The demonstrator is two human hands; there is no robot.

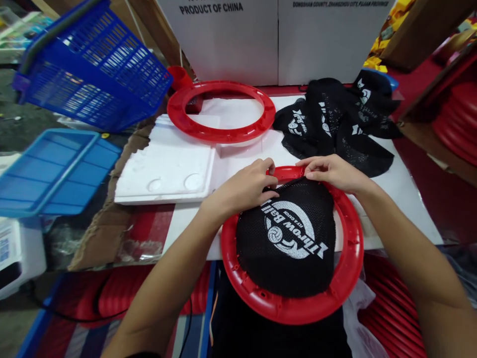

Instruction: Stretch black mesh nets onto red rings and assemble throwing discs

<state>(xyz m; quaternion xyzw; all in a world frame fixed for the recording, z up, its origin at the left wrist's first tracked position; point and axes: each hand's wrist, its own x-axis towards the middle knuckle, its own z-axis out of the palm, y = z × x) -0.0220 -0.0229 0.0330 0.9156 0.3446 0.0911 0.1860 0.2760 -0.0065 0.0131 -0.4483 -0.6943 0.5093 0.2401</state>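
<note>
A red plastic ring rests at the table's front edge, overhanging toward my body. Across its opening lies a black mesh net printed in white with "Throw Ball"; a gap shows between net and ring on the right. At the upper left of the ring, my left hand has its fingers curled over the net's edge. My right hand pinches the net's edge against the far rim, thumb pointing inward. The exact grip under the fingertips is partly hidden.
A second red ring lies farther back, partly over a white foam slab. Several black nets are piled at the back right. Blue baskets stand left; a large white carton closes off the back.
</note>
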